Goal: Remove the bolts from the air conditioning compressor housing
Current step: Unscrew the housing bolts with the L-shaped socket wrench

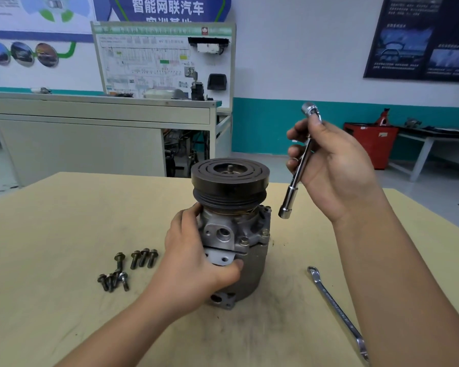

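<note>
On the tan tabletop [64, 234], the compressor [252, 271] is standing upright, its dark pulley [229, 178] on top. We are steadying it with our left hand [194, 260], the fingers [188, 215] and thumb wrapping round the housing. Our right hand [337, 168] is holding a socket wrench [298, 165] in the air just right of the pulley, fingers curling round its shaft, socket pointing down. Some bolts [244, 241] are sitting in the housing flange; loose bolts [127, 268] are lying left of the compressor, a spanner [334, 308] to its right.
</note>
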The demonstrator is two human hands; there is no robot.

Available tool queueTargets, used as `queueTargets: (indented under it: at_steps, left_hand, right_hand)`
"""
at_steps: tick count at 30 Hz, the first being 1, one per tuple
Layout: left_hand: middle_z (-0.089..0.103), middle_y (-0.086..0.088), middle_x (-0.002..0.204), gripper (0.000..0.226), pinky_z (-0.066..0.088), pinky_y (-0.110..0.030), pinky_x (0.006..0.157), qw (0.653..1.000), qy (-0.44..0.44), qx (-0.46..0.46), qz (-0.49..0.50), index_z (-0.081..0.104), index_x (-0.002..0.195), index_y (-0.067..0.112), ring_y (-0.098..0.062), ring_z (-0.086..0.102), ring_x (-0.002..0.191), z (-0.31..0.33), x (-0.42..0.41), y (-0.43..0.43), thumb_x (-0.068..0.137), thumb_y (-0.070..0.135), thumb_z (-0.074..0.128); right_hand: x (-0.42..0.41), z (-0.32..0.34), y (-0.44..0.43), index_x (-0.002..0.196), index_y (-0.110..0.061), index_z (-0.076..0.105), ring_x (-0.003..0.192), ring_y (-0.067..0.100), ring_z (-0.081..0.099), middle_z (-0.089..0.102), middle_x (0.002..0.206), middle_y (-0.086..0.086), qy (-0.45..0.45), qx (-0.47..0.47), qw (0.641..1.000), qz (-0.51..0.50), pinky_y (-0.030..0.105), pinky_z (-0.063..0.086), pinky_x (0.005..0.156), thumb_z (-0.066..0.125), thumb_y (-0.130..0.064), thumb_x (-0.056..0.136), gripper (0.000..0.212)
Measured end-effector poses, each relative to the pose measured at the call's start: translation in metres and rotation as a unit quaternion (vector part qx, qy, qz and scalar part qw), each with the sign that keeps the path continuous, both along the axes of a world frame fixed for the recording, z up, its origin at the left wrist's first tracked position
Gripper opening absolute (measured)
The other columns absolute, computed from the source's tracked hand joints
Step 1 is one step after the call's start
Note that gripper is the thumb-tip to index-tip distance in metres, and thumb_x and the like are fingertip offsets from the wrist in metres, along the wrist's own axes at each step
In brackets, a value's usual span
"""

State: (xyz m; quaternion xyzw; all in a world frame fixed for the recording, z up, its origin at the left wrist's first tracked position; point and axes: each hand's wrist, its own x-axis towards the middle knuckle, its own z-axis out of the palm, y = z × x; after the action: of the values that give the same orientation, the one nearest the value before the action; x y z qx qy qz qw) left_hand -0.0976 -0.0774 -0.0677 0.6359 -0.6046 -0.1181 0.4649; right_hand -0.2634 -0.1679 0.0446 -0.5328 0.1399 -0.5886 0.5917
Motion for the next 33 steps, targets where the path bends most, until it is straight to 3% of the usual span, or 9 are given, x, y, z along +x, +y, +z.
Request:
queueTargets:
  at_steps: [5, 8, 11, 13, 14, 16, 19, 25, 33]
  left_hand:
    - [0.050, 0.012, 0.124, 0.088, 0.049, -0.022, 0.085, 0.994, 0.055, 0.049, -0.084, 0.032, 0.124, 0.041, -0.001, 0.055, 0.108, 0.009, 0.026, -0.006, 0.046, 0.048, 0.073]
    - [0.061, 0.015, 0.112, 0.077, 0.048, -0.010, 0.072, 0.985, 0.064, 0.074, -0.142, 0.036, 0.117, 0.044, 0.005, 0.061, 0.098, 0.015, 0.040, -0.014, 0.054, 0.028, 0.077]
    - [0.064, 0.017, 0.111, 0.083, 0.052, -0.014, 0.073, 0.977, 0.060, 0.108, -0.173, 0.036, 0.123, 0.042, 0.003, 0.063, 0.095, 0.022, 0.050, -0.021, 0.053, 0.025, 0.078]
    - [0.064, 0.021, 0.108, 0.082, 0.048, -0.008, 0.063, 0.971, 0.058, 0.130, -0.190, 0.036, 0.120, 0.048, 0.007, 0.063, 0.088, 0.026, 0.057, -0.025, 0.057, 0.021, 0.080]
    - [0.064, 0.026, 0.106, 0.081, 0.046, -0.006, 0.063, 0.968, 0.052, 0.145, -0.197, 0.034, 0.120, 0.053, 0.009, 0.062, 0.088, 0.027, 0.060, -0.026, 0.061, 0.020, 0.079]
    - [0.061, 0.031, 0.113, 0.089, 0.047, -0.011, 0.083, 0.962, 0.036, 0.177, -0.206, 0.028, 0.126, 0.059, 0.008, 0.058, 0.105, 0.030, 0.066, -0.029, 0.061, 0.026, 0.078]
    - [0.055, 0.025, 0.127, 0.101, 0.040, -0.021, 0.101, 0.958, 0.017, 0.200, -0.205, 0.023, 0.141, 0.049, 0.006, 0.048, 0.120, 0.032, 0.072, -0.033, 0.058, 0.030, 0.077]
    - [0.056, 0.019, 0.131, 0.092, 0.039, -0.027, 0.105, 0.941, 0.062, 0.196, -0.268, 0.034, 0.141, 0.036, 0.000, 0.047, 0.126, 0.030, 0.078, -0.042, 0.061, 0.018, 0.076]
    - [0.060, 0.015, 0.127, 0.079, 0.046, -0.020, 0.091, 0.913, 0.122, 0.204, -0.333, 0.046, 0.129, 0.030, -0.006, 0.053, 0.121, 0.030, 0.080, -0.050, 0.060, 0.007, 0.075]
  right_hand:
    - [-0.007, 0.001, -0.004, 0.080, -0.012, 0.057, 0.054, 0.009, 0.054, 0.064, 0.067, -0.004, -0.010, 0.004, 1.000, -0.009, 0.021, 0.043, 0.055, 0.042, -0.023, 0.099, 0.026]
    - [-0.008, 0.002, -0.004, 0.079, -0.013, 0.057, 0.054, 0.008, 0.054, 0.064, 0.066, -0.004, -0.010, 0.009, 1.000, -0.015, 0.021, 0.043, 0.054, 0.042, -0.024, 0.099, 0.027]
    - [-0.008, 0.002, -0.004, 0.078, -0.013, 0.058, 0.054, 0.008, 0.053, 0.064, 0.065, -0.004, -0.006, 0.011, 1.000, -0.016, 0.021, 0.042, 0.054, 0.042, -0.024, 0.099, 0.029]
    - [-0.006, 0.003, -0.003, 0.078, -0.013, 0.058, 0.054, 0.008, 0.053, 0.064, 0.065, -0.004, -0.004, 0.012, 1.000, -0.015, 0.021, 0.042, 0.055, 0.042, -0.025, 0.099, 0.029]
    - [-0.006, 0.003, -0.003, 0.078, -0.013, 0.058, 0.054, 0.008, 0.053, 0.064, 0.066, -0.004, -0.003, 0.012, 1.000, -0.014, 0.021, 0.042, 0.055, 0.042, -0.025, 0.099, 0.029]
    - [-0.005, 0.002, -0.003, 0.077, -0.013, 0.059, 0.054, 0.008, 0.053, 0.064, 0.066, -0.003, -0.003, 0.011, 1.000, -0.012, 0.021, 0.042, 0.055, 0.042, -0.024, 0.099, 0.030]
    - [-0.005, 0.002, -0.003, 0.077, -0.013, 0.059, 0.054, 0.009, 0.053, 0.064, 0.066, -0.002, -0.003, 0.009, 1.000, -0.009, 0.021, 0.042, 0.054, 0.042, -0.024, 0.099, 0.030]
    - [-0.002, 0.005, 0.001, 0.078, -0.011, 0.056, 0.052, 0.009, 0.050, 0.059, 0.062, -0.002, -0.020, 0.006, 1.000, 0.017, 0.020, 0.039, 0.050, 0.039, -0.024, 0.099, 0.030]
    - [0.025, 0.009, 0.023, 0.081, -0.007, 0.055, 0.049, 0.007, 0.042, 0.045, 0.053, -0.005, -0.053, -0.023, 0.988, 0.142, 0.017, 0.037, 0.051, 0.046, -0.029, 0.081, 0.024]
